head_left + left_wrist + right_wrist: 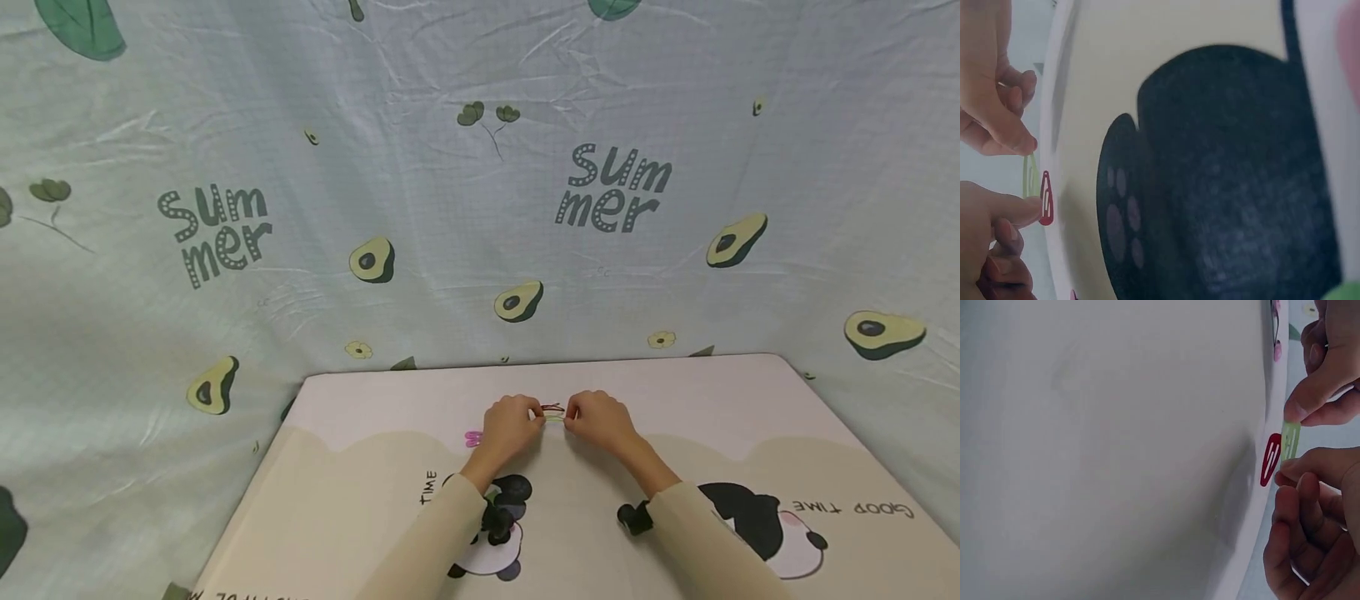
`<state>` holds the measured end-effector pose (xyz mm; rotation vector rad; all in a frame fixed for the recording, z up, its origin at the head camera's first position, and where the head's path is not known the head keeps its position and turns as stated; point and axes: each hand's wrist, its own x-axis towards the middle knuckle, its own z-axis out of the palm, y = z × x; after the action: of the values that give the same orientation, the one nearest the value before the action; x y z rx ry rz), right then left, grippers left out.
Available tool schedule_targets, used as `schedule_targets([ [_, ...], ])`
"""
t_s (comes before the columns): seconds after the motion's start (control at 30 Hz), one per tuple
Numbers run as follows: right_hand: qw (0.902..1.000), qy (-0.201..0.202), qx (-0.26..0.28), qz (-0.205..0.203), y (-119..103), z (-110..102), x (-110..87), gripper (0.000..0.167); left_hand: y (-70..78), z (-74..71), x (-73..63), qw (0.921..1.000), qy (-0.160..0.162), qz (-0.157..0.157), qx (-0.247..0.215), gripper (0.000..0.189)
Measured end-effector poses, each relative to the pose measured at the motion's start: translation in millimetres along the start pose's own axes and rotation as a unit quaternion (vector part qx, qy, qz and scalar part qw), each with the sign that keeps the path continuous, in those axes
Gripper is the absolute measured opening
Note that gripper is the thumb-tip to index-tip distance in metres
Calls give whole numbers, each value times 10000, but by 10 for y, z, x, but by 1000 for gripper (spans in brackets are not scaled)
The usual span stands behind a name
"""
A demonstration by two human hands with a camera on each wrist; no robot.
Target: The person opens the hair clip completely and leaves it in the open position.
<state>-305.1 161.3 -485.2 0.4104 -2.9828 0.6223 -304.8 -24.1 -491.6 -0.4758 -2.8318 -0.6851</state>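
Observation:
A light green snap hair clip (1292,434) is stretched between both hands, one end at each set of fingertips. My left hand (512,427) pinches its left end between thumb and finger, and my right hand (602,417) pinches the other. In the right wrist view, the remaining fingers of the right hand (1310,519) are curled. Whether the green clip is snapped or sprung cannot be told. A red snap hair clip (1266,474) lies on the table just beside it, untouched by the fingers. Some pink-purple hair clips (473,438) lie left of the left hand.
The table (360,492) wears a cream cover printed with pandas and lettering. Its far edge lies just past the hands. A pale curtain (450,208) with avocado and "summer" prints hangs behind and around it. A dark wrist camera (636,518) sits by the right sleeve.

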Motion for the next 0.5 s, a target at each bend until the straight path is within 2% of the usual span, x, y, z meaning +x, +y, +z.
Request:
schedule_targets([
  [0.23, 9995, -150, -260, 6, 20, 29, 46, 10, 16, 30, 1, 9997, -208, -7, 145, 7],
  [0.5, 9994, -136, -291, 106, 7, 61, 50, 8, 6, 64, 7, 9996, -196, 11, 207, 6],
])
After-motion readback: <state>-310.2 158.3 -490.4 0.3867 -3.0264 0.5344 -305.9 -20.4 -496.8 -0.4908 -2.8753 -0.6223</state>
